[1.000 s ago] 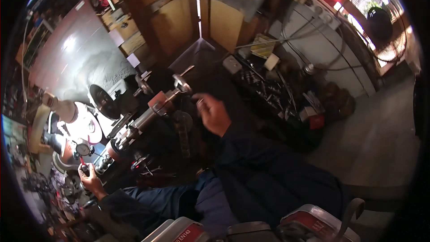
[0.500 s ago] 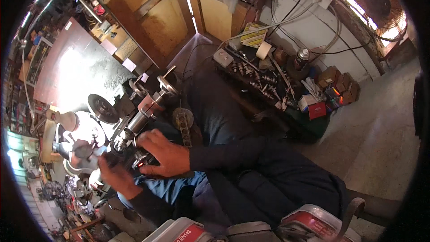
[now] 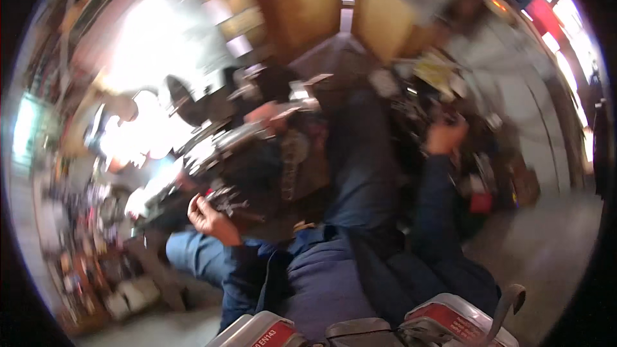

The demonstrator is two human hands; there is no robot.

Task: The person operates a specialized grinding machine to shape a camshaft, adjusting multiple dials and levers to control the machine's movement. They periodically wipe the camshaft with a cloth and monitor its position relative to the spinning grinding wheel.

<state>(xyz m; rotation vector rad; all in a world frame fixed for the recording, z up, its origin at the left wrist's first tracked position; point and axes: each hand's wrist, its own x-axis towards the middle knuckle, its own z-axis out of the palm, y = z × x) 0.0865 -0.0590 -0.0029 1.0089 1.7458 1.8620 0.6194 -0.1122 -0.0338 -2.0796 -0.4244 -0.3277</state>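
Note:
Motion smears much of the picture. My left hand is at the lower left with its fingers curled in. Its fingertips are beside a shiny metal part with several stubby arms, seemingly a machine handwheel; I cannot tell whether they touch it. Behind it runs a small lathe-like machine with bright metal bars. Stretched out to the right, my right hand is over the cluttered tool bench. Something dark is at its fingertips, too blurred to name, and its fingers are smeared.
A dark disc stands behind the machine, by a glaring lamp. A slotted metal strip hangs near my knee. A yellow striped piece lies at the back of the right bench, and a red box is at its near end.
My right hand has left the handwheel and reached out to the right bench. My left hand has come to the handwheel. The view has turned, so the surroundings have shifted rightward.

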